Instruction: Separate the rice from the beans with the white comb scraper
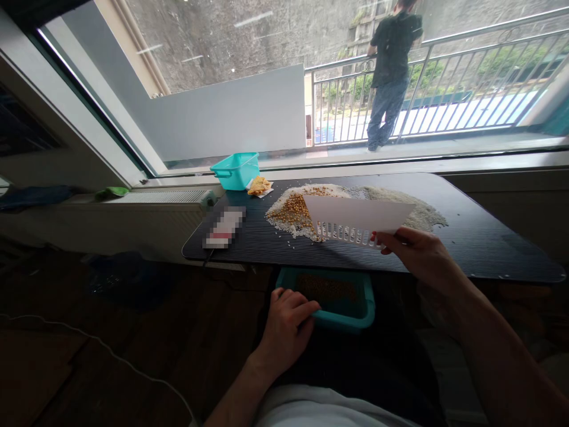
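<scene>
My right hand [415, 249] pinches the lower right corner of a white card [355, 212] with a row of slots along its lower edge. The card is held tilted over the table, in front of a spread of white rice-like grains [288, 204] mixed with round golden grains [297, 209]. It hides part of that spread. Down in my lap, my left hand [288, 314] has its fingers curled over the near left rim of a teal basin [347, 320]. Brownish grains [329, 287] lie inside the basin, dim in the shadow.
On the dark table [249, 246] a greyish-white grain heap [409, 207] lies to the right. A turquoise basket [240, 171], golden food on paper [259, 186] and a blurred-out flat object [226, 227] are at left. Beyond the window, a person [391, 71] stands by a railing.
</scene>
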### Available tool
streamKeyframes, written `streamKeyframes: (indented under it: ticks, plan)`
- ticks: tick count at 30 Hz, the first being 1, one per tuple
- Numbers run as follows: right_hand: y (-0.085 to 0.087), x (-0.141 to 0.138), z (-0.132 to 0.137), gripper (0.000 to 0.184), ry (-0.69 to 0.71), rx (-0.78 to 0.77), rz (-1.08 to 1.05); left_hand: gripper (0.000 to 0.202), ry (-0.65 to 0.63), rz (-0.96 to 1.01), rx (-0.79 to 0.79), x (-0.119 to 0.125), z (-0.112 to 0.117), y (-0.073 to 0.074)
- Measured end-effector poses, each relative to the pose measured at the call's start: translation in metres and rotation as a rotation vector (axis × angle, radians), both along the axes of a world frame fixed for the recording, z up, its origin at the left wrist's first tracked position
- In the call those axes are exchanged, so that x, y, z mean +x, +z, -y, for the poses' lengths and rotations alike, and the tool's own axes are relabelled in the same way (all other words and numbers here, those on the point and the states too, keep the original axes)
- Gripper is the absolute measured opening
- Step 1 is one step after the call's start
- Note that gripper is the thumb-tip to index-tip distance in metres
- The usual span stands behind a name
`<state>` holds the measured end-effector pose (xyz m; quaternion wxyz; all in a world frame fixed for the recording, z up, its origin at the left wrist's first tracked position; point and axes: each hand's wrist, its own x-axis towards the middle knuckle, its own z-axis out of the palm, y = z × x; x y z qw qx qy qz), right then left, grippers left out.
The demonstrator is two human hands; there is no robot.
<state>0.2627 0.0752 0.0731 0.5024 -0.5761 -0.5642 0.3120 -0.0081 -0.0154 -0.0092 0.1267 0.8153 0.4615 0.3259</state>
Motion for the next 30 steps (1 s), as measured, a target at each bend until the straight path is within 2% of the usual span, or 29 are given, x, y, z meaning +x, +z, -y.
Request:
streamKeyframes:
  ticks: [8, 13, 17, 25, 30]
  plan:
    - [-0.006, 0.001, -0.008, 0.030, -0.033, 0.015, 0.014, 0.024, 0.006, 0.000, 0.001, 0.000, 0.000, 0.000]
    - [-0.002, 0.003, 0.002, 0.030, 0.007, -0.009, 0.024, 0.023, -0.006, 0.002, 0.003, -0.001, 0.000, 0.001]
    - [0.001, 0.007, 0.008, 0.029, -0.049, -0.012, 0.030, 0.024, -0.005, -0.003, 0.005, -0.001, 0.000, 0.001]
    - [-0.012, 0.006, -0.002, 0.046, 0.002, -0.020, -0.011, 0.026, -0.007, 0.025, 0.015, 0.000, -0.001, -0.001]
    - [-0.007, 0.010, 0.007, 0.045, -0.008, -0.004, 0.025, 0.025, -0.015, 0.015, 0.016, -0.001, -0.001, -0.002]
